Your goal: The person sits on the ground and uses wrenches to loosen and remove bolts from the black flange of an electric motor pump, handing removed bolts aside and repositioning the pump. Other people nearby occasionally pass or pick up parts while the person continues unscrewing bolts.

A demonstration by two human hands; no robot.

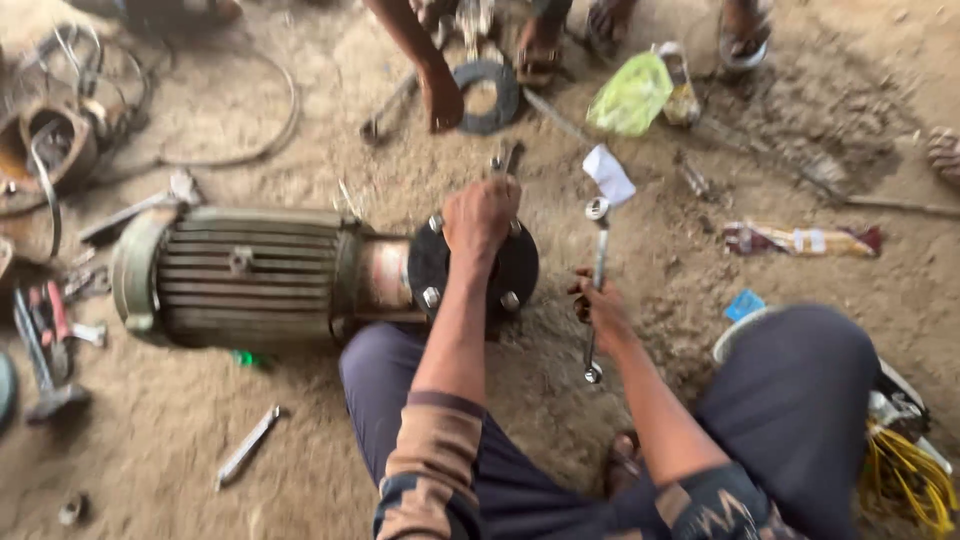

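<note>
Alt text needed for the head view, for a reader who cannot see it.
Seated on sandy ground, a person presses the left hand on the black flange of a ribbed electric motor while the right hand grips a socket wrench. Another person's hand touches a rubber ring.

hands (482, 218) on motor flange (520, 270), perhaps wrench (596, 290)

Green plastic bag (630, 95), black rubber ring (487, 96), yellow wires (905, 480).

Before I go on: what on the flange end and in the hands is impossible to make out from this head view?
- Flange top edge: head view, covered by the left hand.
- Tool above that hand: mostly hidden in the fist, blurred.
- Wrench middle: wrapped by the right hand.
- Motor details: motion blur.
</note>
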